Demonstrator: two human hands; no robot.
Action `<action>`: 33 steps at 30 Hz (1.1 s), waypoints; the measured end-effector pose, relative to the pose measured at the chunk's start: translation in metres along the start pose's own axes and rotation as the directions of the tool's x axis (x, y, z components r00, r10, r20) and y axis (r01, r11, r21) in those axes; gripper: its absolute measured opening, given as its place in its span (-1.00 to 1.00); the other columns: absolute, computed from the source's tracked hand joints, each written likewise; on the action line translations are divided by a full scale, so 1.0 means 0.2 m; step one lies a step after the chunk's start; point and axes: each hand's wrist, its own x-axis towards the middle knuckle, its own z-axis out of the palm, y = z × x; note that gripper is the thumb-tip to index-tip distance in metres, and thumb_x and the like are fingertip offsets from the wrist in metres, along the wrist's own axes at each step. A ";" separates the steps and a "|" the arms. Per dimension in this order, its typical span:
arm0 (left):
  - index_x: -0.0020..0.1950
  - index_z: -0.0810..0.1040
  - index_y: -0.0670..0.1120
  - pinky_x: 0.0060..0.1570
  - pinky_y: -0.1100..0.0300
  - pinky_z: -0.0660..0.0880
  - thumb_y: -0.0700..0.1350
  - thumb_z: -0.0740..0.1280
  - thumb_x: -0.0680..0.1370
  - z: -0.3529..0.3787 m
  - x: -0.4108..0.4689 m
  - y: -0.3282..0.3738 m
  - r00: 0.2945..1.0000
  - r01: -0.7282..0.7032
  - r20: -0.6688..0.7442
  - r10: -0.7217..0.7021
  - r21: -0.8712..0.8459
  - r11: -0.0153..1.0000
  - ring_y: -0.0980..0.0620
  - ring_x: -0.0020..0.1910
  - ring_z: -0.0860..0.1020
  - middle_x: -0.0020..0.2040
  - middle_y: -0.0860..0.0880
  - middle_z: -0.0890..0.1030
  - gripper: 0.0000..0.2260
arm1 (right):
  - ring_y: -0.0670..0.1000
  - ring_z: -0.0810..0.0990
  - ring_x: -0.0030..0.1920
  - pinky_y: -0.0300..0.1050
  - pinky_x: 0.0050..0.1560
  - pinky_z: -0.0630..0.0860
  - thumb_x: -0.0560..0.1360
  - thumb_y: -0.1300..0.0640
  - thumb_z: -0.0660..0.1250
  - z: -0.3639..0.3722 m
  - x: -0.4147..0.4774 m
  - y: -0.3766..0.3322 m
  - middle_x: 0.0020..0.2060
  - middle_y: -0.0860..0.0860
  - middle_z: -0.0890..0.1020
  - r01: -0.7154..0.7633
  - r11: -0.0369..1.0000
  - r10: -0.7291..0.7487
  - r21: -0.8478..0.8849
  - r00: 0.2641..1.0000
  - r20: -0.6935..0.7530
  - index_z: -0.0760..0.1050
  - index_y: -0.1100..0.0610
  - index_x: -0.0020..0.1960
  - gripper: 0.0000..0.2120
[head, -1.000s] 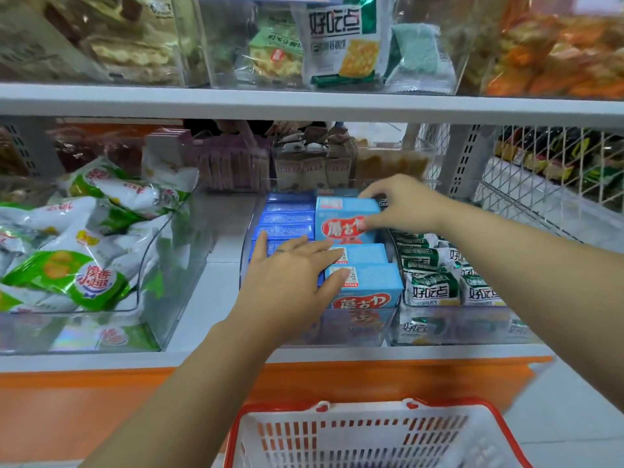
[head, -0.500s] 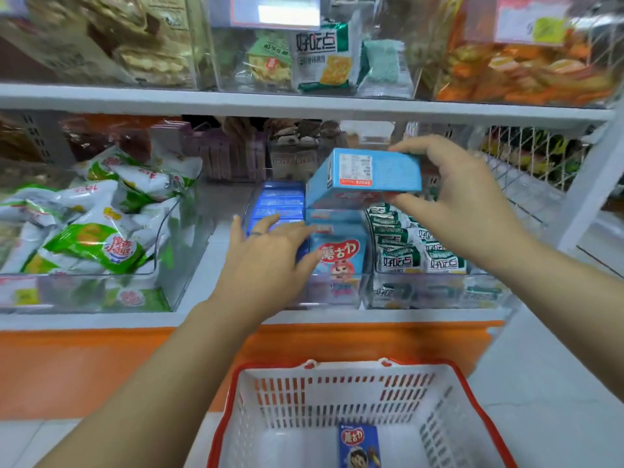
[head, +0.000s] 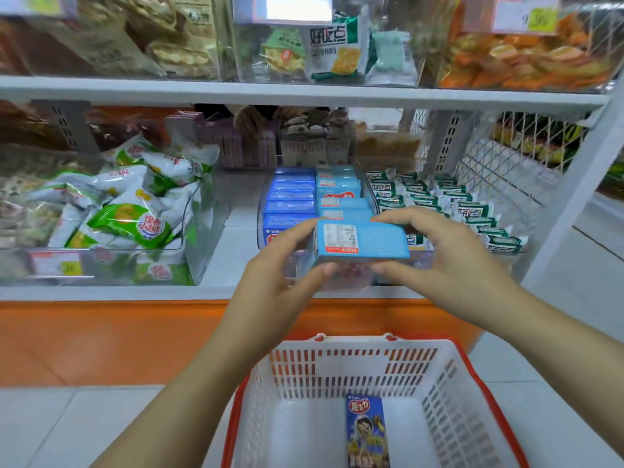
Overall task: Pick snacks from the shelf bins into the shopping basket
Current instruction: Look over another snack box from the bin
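Observation:
A light blue snack box (head: 363,244) is held in the air in front of the shelf edge, above the basket. My left hand (head: 280,268) grips its left end and my right hand (head: 449,261) grips its right end. Behind it, a clear shelf bin (head: 261,228) holds rows of dark blue boxes (head: 290,197) and light blue boxes (head: 341,201). Below stands a white shopping basket (head: 449,400) with a red rim; one dark blue snack box (head: 367,430) lies flat on its floor.
A clear bin of green-and-white snack bags (head: 135,211) sits to the left, and small green-and-white packets (head: 449,204) fill the bin to the right. The upper shelf (head: 304,92) carries more bins. An orange base panel (head: 101,339) runs under the shelf; wire mesh (head: 506,170) stands at right.
My right hand brought the light blue box down and toward me from above the bin. My left hand left the bin boxes and took hold of the box's left end.

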 end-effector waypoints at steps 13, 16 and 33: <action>0.20 0.39 0.22 0.17 0.39 0.42 -0.21 0.36 0.52 -0.02 -0.04 -0.11 0.994 0.103 0.045 -0.100 -0.078 0.992 0.29 0.24 0.47 0.20 0.24 0.55 -0.60 | -0.26 0.55 0.09 -0.23 0.13 0.51 0.22 -0.11 0.49 0.08 -0.04 -0.04 0.02 -0.23 0.62 -0.075 0.968 0.098 0.239 0.991 -0.088 0.50 -0.16 0.05 -0.58; 0.18 0.38 0.20 0.08 0.43 0.45 -0.25 0.32 0.53 -0.01 -0.03 -0.13 0.987 0.151 0.079 -0.140 -0.158 0.976 0.32 0.20 0.49 0.14 0.29 0.57 -0.61 | -0.28 0.50 0.08 -0.47 0.02 0.43 0.19 -0.26 0.44 0.08 -0.03 -0.09 0.01 -0.19 0.59 0.025 0.993 -0.009 0.118 0.990 -0.140 0.44 -0.27 0.04 -0.56; 0.15 0.55 -0.11 -0.15 0.21 0.59 0.04 0.26 0.52 -0.01 0.00 -0.14 0.889 0.409 0.025 -0.458 -0.493 0.768 0.03 -0.23 0.68 -0.12 -0.05 0.71 -0.69 | -0.06 0.69 -0.15 -0.20 -0.14 0.60 0.34 0.06 0.46 0.01 -0.03 -0.02 0.11 -0.19 0.59 -0.318 0.860 0.206 0.400 0.932 0.297 0.48 -0.18 0.17 -0.57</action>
